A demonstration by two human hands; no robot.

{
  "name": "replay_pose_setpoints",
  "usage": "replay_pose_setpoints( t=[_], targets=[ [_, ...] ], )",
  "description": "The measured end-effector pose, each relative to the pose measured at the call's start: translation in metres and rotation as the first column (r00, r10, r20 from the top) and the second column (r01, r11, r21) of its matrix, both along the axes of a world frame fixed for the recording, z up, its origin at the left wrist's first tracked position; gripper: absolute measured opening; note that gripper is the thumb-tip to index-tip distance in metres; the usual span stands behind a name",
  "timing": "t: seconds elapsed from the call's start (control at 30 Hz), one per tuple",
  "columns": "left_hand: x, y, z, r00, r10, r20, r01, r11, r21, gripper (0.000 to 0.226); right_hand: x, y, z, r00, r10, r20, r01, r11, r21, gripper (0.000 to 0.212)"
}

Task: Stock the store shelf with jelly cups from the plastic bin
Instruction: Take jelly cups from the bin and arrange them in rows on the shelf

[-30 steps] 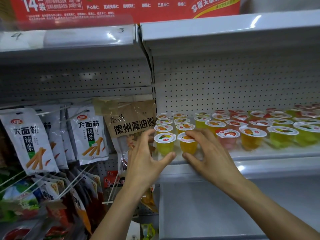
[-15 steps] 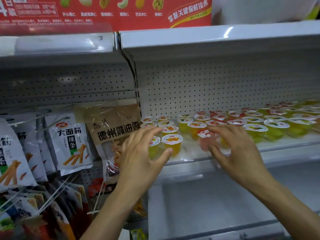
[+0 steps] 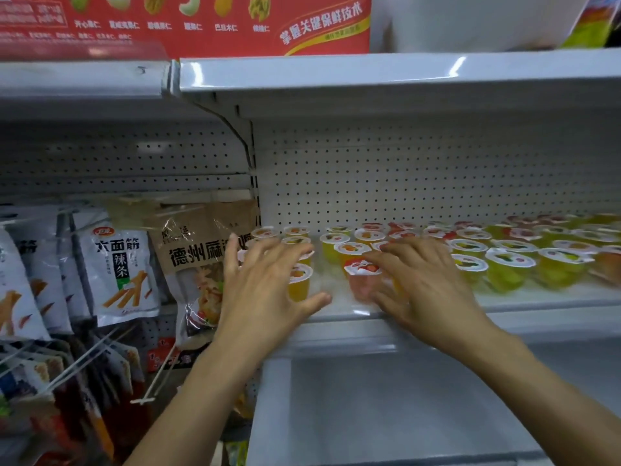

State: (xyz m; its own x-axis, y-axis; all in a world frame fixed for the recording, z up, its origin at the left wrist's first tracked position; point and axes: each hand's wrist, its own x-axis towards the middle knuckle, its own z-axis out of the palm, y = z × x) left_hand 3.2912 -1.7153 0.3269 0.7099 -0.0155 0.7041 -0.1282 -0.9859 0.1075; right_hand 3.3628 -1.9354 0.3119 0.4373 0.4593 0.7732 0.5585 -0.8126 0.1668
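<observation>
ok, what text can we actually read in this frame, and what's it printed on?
"掌握关键保鲜技术": yellow band on the red box.
"大面筋" and "辣条": white bag.
"德州麻": brown bag; the rest is hidden behind the left hand.
The small print on the red box and the lids of the jelly cups are too blurred to read.

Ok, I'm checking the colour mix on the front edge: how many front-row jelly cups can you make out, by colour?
Orange cup: 1
Red cup: 1
Green cups: 3
Total: 5
The left hand and right hand hide others; the right-edge cup is too blurred to colour.
</observation>
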Motion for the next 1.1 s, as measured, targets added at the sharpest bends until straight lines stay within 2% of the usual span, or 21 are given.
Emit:
replay_pose_setpoints(
  t=[0.17, 0.33, 0.43, 0.6, 0.7, 0.83, 0.9, 1.0, 1.1],
  targets=[
    [-0.008, 0.024, -0.013, 0.996, 0.077, -0.042, -0.075, 0.995, 0.061, 0.065, 0.013, 0.004, -0.004, 1.0, 0.022, 0.017, -0.021, 0.999, -0.05, 0.043],
    [-0.002, 0.03, -0.017, 0.997, 0.072, 0.007, -0.072, 0.993, 0.095, 0.045, 0.011, 0.015, -0.005, 0.994, 0.107, 0.013, -0.107, 0.994, -0.026, 0.038],
    [-0.002, 0.03, -0.017, 0.997, 0.078, 0.01, -0.079, 0.993, 0.087, 0.044, 0.004, 0.03, -0.005, 0.988, 0.151, -0.004, -0.152, 0.988, -0.041, 0.041],
    [0.001, 0.031, -0.018, 0.999, 0.045, 0.031, -0.047, 0.995, 0.092, 0.044, 0.0, 0.04, -0.007, 0.991, 0.125, -0.054, -0.128, 0.99, -0.053, 0.042],
    [0.0, 0.032, -0.016, 0.999, 0.049, -0.009, -0.048, 0.994, 0.096, 0.043, -0.001, 0.038, -0.008, 0.991, 0.115, -0.067, -0.118, 0.992, -0.044, 0.046],
    [0.004, 0.035, 0.005, 0.997, -0.051, -0.061, 0.049, 0.998, -0.042, 0.06, 0.007, 0.027, 0.017, 0.993, 0.111, -0.047, -0.11, 0.994, 0.029, 0.049],
    [0.016, 0.04, 0.025, 0.993, -0.081, -0.081, 0.075, 0.994, -0.078, 0.047, 0.016, 0.019, 0.047, 0.982, 0.046, -0.184, -0.046, 0.999, 0.009, 0.041],
    [0.045, 0.052, 0.049, 0.973, -0.12, -0.196, 0.107, 0.991, -0.077, 0.027, 0.04, 0.017, 0.078, 0.921, -0.096, -0.378, 0.029, 0.984, -0.178, 0.037],
    [0.074, 0.06, 0.062, 0.912, -0.194, -0.361, 0.142, 0.976, -0.166, 0.023, 0.064, 0.026, 0.093, 0.862, -0.078, -0.502, -0.041, 0.974, -0.222, 0.033]
  ],
)
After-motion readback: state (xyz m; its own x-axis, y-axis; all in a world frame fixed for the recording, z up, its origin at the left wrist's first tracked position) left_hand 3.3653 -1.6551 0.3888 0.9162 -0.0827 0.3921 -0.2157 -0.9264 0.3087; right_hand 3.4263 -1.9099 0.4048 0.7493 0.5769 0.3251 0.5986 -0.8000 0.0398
